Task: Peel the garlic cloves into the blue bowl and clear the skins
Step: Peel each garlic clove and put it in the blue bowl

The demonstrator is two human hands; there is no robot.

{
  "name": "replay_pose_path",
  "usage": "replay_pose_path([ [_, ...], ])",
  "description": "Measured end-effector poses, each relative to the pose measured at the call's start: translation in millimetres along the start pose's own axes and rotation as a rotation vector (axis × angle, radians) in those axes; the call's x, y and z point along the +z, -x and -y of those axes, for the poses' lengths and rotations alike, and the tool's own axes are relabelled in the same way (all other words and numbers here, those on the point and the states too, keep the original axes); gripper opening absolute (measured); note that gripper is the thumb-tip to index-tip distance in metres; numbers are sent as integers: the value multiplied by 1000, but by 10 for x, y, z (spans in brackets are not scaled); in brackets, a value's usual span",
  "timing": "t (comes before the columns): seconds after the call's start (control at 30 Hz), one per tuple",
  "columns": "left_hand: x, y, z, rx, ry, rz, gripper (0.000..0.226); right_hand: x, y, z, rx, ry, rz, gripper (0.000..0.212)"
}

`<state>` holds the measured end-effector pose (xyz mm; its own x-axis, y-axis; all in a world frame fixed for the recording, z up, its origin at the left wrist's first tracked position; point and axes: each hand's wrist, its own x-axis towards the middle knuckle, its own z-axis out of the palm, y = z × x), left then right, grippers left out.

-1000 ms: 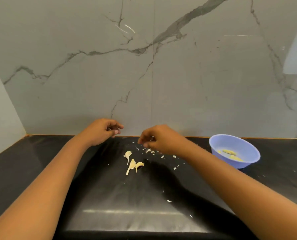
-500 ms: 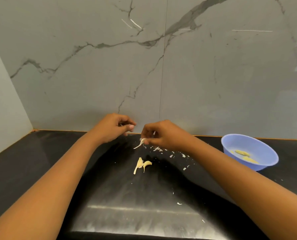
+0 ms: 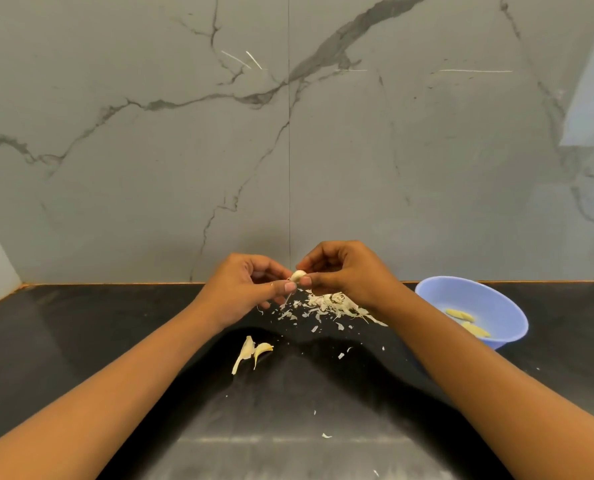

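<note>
Head view: your left hand (image 3: 243, 292) and right hand (image 3: 344, 275) pinch one garlic clove (image 3: 298, 274) above the skins (image 3: 330, 303), blue bowl (image 3: 479, 292) to the right.
Pull too hard and it may slip into the skins.

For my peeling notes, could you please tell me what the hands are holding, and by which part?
One garlic clove: the right hand pinches its right side, and the left hand pinches its lower left end.
</note>
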<state>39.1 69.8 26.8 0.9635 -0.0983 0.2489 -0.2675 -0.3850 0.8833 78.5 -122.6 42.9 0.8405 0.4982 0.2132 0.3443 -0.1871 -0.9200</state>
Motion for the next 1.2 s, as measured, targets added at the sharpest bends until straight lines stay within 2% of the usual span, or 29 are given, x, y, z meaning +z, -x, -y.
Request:
replay_pose_path([
  [0.2,37,39,-55,108,25,-92,14,-107,19,33,25,-228,52,14],
  [0.43,54,47,-61,178,8,-98,17,-92,24,30,3,-280,53,14],
  [0.57,55,30,-60,96,149,-59,14,-56,35,38,-45,-209,64,17],
  [0.77,63,10,-54,-48,271,67,21,44,17,-45,-86,-174,-16,14],
  [0.9,-24,-33,-14,-60,174,45,25,-15,12,41,-155,-106,-76,12],
  [0.97,-124,-78,54,-22,-72,-16,19,-100,35,144,-157,-84,-80,13],
  [1.0,-171,-90,108,2,-226,-39,18,-130,49,183,-131,-26,-53,13],
  [1.07,-247,-126,207,25,-428,-55,18,-123,64,210,-47,242,79,13],
  [1.13,-287,-146,261,10,-470,-60,19,-36,79,220,-29,640,240,14],
  [1.2,-302,-159,262,13,-517,-44,20,-59,107,385,-122,855,229,13],
])
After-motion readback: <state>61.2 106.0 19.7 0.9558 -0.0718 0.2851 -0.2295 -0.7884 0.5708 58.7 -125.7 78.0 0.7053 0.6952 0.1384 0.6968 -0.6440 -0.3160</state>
